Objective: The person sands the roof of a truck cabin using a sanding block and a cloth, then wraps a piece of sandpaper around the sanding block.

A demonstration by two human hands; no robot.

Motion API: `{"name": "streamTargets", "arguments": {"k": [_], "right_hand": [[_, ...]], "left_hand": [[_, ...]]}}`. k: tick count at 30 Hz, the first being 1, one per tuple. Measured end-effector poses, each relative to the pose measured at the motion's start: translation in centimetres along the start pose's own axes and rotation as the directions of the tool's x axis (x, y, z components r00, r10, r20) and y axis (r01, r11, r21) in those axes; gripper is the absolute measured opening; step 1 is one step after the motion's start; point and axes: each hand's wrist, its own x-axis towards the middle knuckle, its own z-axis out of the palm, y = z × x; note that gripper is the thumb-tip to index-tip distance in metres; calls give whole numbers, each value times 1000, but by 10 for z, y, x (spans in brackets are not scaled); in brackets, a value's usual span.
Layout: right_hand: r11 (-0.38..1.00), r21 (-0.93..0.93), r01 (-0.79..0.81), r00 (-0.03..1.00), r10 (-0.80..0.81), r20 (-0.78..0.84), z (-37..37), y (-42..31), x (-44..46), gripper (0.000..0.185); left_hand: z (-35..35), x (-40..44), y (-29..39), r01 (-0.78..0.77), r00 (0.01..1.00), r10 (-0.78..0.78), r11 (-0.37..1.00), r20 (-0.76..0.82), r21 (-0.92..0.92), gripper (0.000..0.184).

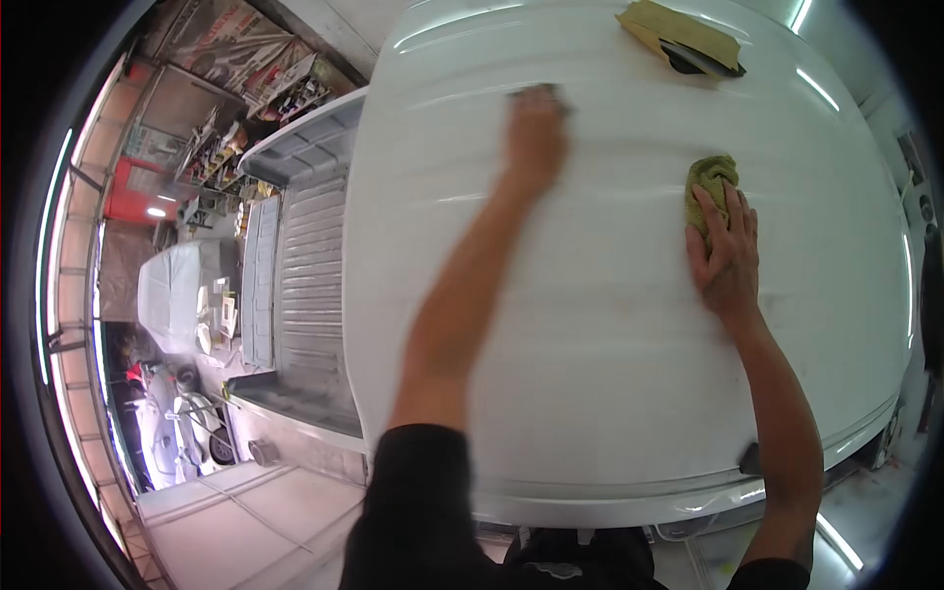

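A large white vehicle roof (590, 393) fills the middle of the view. My left hand (537, 138) is stretched far over it, blurred by motion, its fingers bent over a small dark item (560, 99) that is too smeared to make out. On the right, my right hand (726, 258) presses a folded green cloth (710, 177) on the white surface, fingers lying over it. Near the far edge, a brown paper piece (688, 31) rests on the roof with a dark object (685, 61) partly under it.
Left of the roof lies a grey ribbed truck bed (313, 261) with raised side walls. Beyond it are a covered vehicle (172, 290), a motorcycle (197, 428) and cluttered shelves (295, 96). A dark knob-like part (750, 458) sits by the roof's near edge.
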Motion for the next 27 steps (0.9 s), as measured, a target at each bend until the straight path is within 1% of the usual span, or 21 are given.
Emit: {"name": "streamTargets", "arguments": {"k": [1, 4, 6, 7, 8, 9, 10, 11, 12, 13, 14, 16, 17, 19, 20, 21, 22, 23, 24, 26, 27], "right_hand": [[1000, 11, 3, 1000, -3, -7, -2, 2, 2, 51], [1000, -26, -10, 1000, 10, 6, 3, 6, -1, 51], [1000, -5, -6, 1000, 6, -13, 6, 3, 0, 52], [1000, -5, -9, 1000, 9, -15, 3, 5, -1, 52], [1000, -13, -12, 1000, 12, -17, -1, 7, 2, 52], [1000, -17, -24, 1000, 23, -11, -4, 4, 4, 52], [1000, -9, -22, 1000, 22, 9, -3, 0, 2, 52], [1000, -4, -22, 1000, 22, 21, -1, -1, -1, 51], [1000, -16, -26, 1000, 27, 17, 0, 1, -1, 51], [999, -33, -32, 999, 32, 9, -1, 3, -1, 51], [999, -38, -30, 999, 30, 17, 0, 3, -2, 51], [999, -44, -28, 999, 29, 18, 2, 5, -2, 51], [999, -37, -25, 1000, 25, 12, 3, 4, -3, 51], [1000, -14, -11, 1000, 11, 1, 4, 6, -3, 51], [1000, -13, -17, 1000, 17, -1, 6, 3, -3, 51], [1000, -15, -18, 1000, 18, 7, 6, 2, -4, 50], [999, -28, -23, 1000, 23, 5, 4, 6, -2, 50], [1000, -18, -20, 1000, 20, -8, 2, 8, -2, 50], [1000, -5, -18, 1000, 18, -11, 0, 5, -1, 50], [1000, -8, -3, 1000, 2, -23, 0, 3, 1, 50], [1000, -19, -14, 1000, 14, -20, -1, 4, 1, 50]], "left_hand": [[12, 24, 39, 131, 986, -123, 990, 111, -59, 41], [-29, 26, 35, 42, 982, -5, 980, 187, -192, 42], [-11, -38, -74, 7, 992, -5, 1000, -124, 19, 43], [-32, -58, -137, 44, 997, -46, 998, 61, 37, 41], [-67, -52, -165, 351, 914, -324, 933, 245, -75, 33], [-121, -26, -142, 604, 718, -558, 797, 416, 27, 29], [-100, -30, -137, 355, 842, -403, 914, 357, 196, 27], [-78, -33, -127, 89, 922, -216, 926, 322, 367, 25], [-67, -9, -82, 168, 931, -222, 966, 290, 199, 21], [-8, -6, -58, -100, 972, 144, 969, -188, 225, 19], [14, 11, -9, 4, 990, 14, 991, -138, 132, 20], [-14, 59, 72, 184, 951, -129, 966, 282, -180, 23], [-8, 54, 86, 62, 996, -55, 993, 69, -101, 27], [-3, 33, 27, 136, 948, -73, 973, 310, -187, 35], [8, -9, -28, 17, 994, -29, 994, -107, -107, 38], [-28, -27, -77, 87, 996, -88, 995, -14, -41, 29], [-46, -51, -135, 253, 964, -248, 967, 99, -35, 32], [-89, -50, -170, 456, 815, -407, 890, 413, -22, 33], [-130, -38, -149, 616, 703, -585, 785, 404, 64, 30], [-81, -38, -129, 233, 879, -303, 947, 369, 223, 31], [-46, -28, -111, 24, 924, -135, 954, 359, 297, 32]]}}
